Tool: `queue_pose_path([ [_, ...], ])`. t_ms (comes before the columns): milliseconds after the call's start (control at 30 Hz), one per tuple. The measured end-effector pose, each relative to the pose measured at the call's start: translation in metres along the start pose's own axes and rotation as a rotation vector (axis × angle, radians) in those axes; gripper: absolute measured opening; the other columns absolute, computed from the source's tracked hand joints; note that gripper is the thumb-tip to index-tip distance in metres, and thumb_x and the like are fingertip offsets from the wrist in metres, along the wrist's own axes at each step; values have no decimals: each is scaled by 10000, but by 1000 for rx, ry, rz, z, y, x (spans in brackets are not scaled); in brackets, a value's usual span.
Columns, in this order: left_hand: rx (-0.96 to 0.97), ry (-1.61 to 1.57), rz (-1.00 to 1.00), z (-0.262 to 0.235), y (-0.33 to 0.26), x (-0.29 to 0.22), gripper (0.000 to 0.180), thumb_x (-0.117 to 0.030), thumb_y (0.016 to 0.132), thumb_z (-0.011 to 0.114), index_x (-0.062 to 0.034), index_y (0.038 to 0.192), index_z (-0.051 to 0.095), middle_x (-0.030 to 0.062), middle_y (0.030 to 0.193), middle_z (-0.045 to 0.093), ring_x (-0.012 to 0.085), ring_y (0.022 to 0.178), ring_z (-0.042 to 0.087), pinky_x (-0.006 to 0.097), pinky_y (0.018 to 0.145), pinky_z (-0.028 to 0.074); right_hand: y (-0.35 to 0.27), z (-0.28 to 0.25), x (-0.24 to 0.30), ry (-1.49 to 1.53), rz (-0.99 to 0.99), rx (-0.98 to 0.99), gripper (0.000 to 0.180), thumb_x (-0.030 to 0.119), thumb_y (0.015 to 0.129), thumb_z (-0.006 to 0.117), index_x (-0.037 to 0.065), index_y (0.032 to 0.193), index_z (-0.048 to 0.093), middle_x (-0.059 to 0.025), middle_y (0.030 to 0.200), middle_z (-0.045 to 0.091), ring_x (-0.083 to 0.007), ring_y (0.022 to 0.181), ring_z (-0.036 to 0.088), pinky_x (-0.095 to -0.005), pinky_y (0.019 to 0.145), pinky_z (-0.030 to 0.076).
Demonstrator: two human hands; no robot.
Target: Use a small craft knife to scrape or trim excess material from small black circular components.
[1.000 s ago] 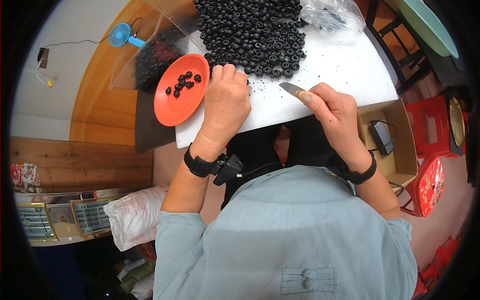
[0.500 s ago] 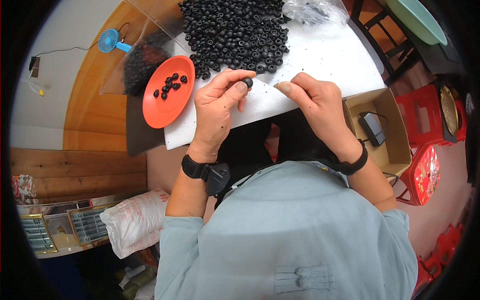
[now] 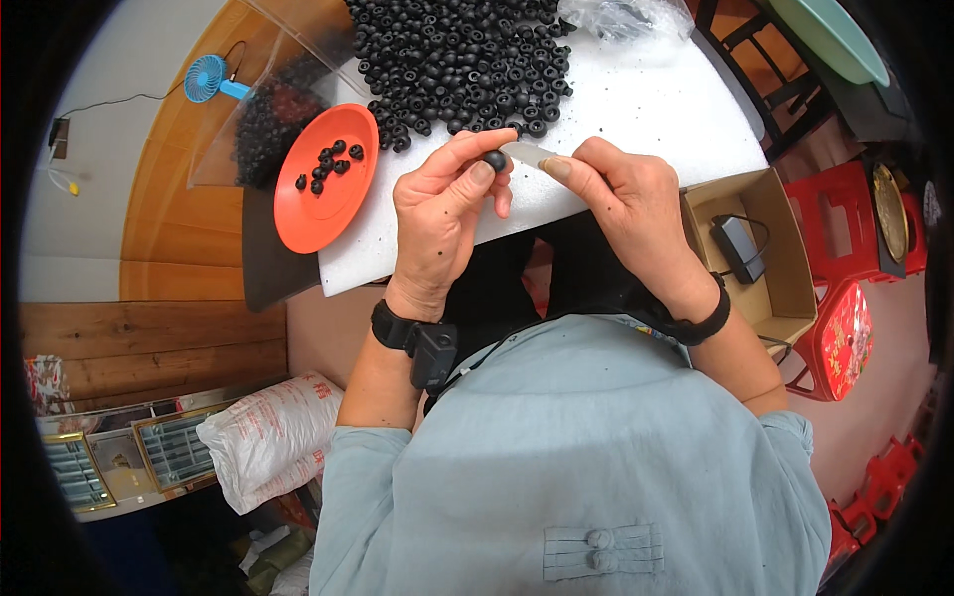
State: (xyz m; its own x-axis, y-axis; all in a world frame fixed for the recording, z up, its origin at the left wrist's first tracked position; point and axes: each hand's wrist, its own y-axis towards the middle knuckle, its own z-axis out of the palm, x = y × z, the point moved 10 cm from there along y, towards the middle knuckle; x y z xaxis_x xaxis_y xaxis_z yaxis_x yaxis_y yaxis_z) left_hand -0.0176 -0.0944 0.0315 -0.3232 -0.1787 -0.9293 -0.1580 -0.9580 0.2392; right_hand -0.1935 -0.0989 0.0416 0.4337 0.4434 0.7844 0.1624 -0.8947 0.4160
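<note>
Between the thumb and fingers of my left hand (image 3: 437, 214) is a small round black rubber-like part (image 3: 495, 159). My right hand (image 3: 636, 204) is closed on a small knife; its thin pale blade (image 3: 525, 152) sticks out toward the left, its tip at or very near the black part. The knife's handle is hidden in my fingers. Beyond my hands, a large pile of similar black parts (image 3: 462, 74) lies on a white foam-like board (image 3: 646, 109). Left of my left hand, an orange-red plate (image 3: 318, 226) holds several black parts (image 3: 341, 166).
A clear bin (image 3: 224, 149) of dark pieces stands behind the plate, with a small blue fan (image 3: 206, 79) beyond. A plastic bag (image 3: 631, 18) lies at the far edge. At right are a cardboard box (image 3: 795, 288) with a black adapter (image 3: 738, 248) and red stools (image 3: 840, 338).
The knife blade, turned nearly edge-on before, now shows its flat side beside the black part. My left hand has shifted slightly right. The whole view has moved a little.
</note>
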Motion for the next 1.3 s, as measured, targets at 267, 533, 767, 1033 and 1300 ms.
queue_pose_path([
  [267, 23, 42, 33, 3, 0, -2, 311, -54, 1010, 594, 95, 1277, 649, 92, 1048, 617, 196, 814, 585, 294, 730, 496, 0, 0, 3, -4, -5, -2, 397, 397, 981, 658, 78, 747, 684, -70, 488, 524, -224, 440, 539, -357, 451, 396],
  [533, 38, 64, 58, 3, 1, -2, 305, -54, 1004, 599, 104, 1259, 651, 104, 1068, 612, 194, 824, 592, 292, 724, 498, -1, 0, 3, -31, -6, 10, 401, 396, 982, 658, 78, 738, 676, -69, 488, 529, -221, 439, 543, -351, 447, 399],
  [767, 46, 58, 65, 4, 1, -3, 307, -54, 1005, 592, 105, 1262, 649, 107, 1068, 610, 189, 831, 592, 289, 717, 500, -1, 0, 3, -20, 5, 15, 392, 398, 987, 652, 81, 759, 691, -70, 499, 545, -224, 448, 556, -352, 451, 405],
  [1033, 37, 69, 83, 6, 1, -3, 283, -47, 1009, 586, 106, 1237, 655, 110, 1091, 609, 188, 839, 596, 294, 714, 502, 0, 1, 2, -31, -6, 30, 400, 408, 992, 646, 85, 759, 689, -71, 498, 544, -227, 442, 552, -357, 443, 396],
  [1300, 0, 30, 67, 4, 2, 4, 253, -39, 1009, 587, 99, 1210, 653, 116, 1124, 616, 192, 848, 601, 297, 720, 500, -2, 2, 4, -67, -37, 4, 403, 405, 982, 662, 83, 741, 668, -79, 510, 551, -248, 448, 554, -366, 445, 404],
])
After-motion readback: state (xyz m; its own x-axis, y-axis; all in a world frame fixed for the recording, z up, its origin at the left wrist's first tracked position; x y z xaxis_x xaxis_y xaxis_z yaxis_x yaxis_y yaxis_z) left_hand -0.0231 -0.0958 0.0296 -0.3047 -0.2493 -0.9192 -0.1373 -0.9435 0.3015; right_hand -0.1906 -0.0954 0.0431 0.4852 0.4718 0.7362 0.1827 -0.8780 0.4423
